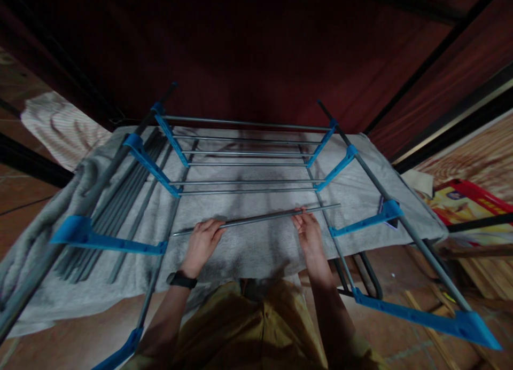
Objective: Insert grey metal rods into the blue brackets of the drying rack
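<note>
A thin grey metal rod (260,218) is held crosswise between my two hands, low over the cloth, its right end a little higher in the picture. My left hand (203,242) is closed round it near its left end. Fingers of my right hand (308,227) pinch it toward the other end. Around the hands stands a rack frame of grey tubes with blue plastic brackets (154,170) on the left and matching blue brackets (364,218) on the right. Several crossbars (248,182) span the far brackets. The nearer brackets have no bar between them.
A bundle of loose grey rods (120,204) lies left on the grey cloth (248,252) covering the table. A dark phone-like object (390,220) is partly hidden by a right bracket. Dark red fabric (248,55) hangs behind. A red and yellow box (468,204) is at right.
</note>
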A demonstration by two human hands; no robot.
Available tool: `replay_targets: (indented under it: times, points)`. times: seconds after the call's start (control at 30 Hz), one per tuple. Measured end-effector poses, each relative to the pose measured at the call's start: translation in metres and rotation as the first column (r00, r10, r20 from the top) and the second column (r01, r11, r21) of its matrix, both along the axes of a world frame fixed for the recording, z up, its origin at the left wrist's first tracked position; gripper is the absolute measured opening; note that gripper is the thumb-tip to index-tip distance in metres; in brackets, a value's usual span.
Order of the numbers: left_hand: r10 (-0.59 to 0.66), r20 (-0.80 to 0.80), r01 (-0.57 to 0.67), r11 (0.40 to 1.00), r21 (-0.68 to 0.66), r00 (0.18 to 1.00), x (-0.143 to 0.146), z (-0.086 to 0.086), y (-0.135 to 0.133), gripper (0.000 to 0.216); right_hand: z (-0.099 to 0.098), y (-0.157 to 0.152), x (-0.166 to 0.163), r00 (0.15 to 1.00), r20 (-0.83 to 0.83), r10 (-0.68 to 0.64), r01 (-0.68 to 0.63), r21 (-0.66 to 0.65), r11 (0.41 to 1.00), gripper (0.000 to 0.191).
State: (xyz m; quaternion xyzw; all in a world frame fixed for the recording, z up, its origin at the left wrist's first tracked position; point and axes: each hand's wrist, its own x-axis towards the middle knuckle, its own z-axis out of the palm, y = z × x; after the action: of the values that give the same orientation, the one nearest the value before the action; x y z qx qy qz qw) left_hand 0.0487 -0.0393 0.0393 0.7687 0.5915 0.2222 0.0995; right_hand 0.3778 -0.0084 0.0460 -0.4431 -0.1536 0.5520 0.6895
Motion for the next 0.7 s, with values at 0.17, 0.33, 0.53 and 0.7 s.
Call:
replay_targets:
  times: [0.17,0.33,0.53,0.7]
  points:
    - [0.015,-0.008,-0.015,1.000,0.006,1.000,-0.004,-0.006,0.001,0.029,0.002,0.001,-0.006,0.999,0.037,0.023,-0.023,-0.001,1.000,0.011]
    - [0.089,-0.024,-0.088,0.995,0.038,0.996,-0.016,-0.010,-0.001,0.026,0.008,0.006,0.003,0.999,0.027,-0.020,0.020,0.012,1.000,0.014]
    - [0.217,-0.016,-0.214,0.969,0.122,0.976,-0.023,-0.009,-0.003,0.022,0.008,0.009,0.010,0.998,-0.004,-0.066,0.066,0.032,0.997,0.019]
    - [0.345,0.073,-0.352,0.925,0.142,0.936,-0.025,-0.007,-0.001,0.022,0.007,0.013,0.012,0.997,0.006,-0.083,0.083,0.048,0.995,0.022]
